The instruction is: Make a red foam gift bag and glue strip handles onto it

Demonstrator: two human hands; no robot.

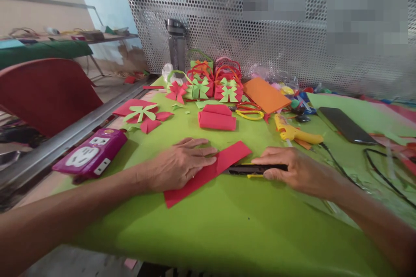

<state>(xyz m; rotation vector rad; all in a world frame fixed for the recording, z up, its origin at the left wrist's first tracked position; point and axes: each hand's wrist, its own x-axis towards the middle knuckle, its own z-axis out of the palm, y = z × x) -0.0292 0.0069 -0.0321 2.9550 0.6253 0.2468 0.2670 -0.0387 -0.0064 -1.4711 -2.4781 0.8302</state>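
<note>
Left hand (177, 165) lay flat, fingers spread, pressing a long red paper strip (208, 172) at frame centre on the green-covered tabletop (227, 225). Right hand (300, 169), grip closed around a black-and-yellow utility knife (253, 169), blade end touching the strip's right edge. Yellow glue gun (294, 133) lay just above.

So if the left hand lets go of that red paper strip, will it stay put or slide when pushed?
The red paper strip looks thin and flat, so probably light and floppy. It lies on a smooth green sheet, so it would likely slide easily. Only the left hand pins it; the right hand holds a cutter at its edge.
</note>
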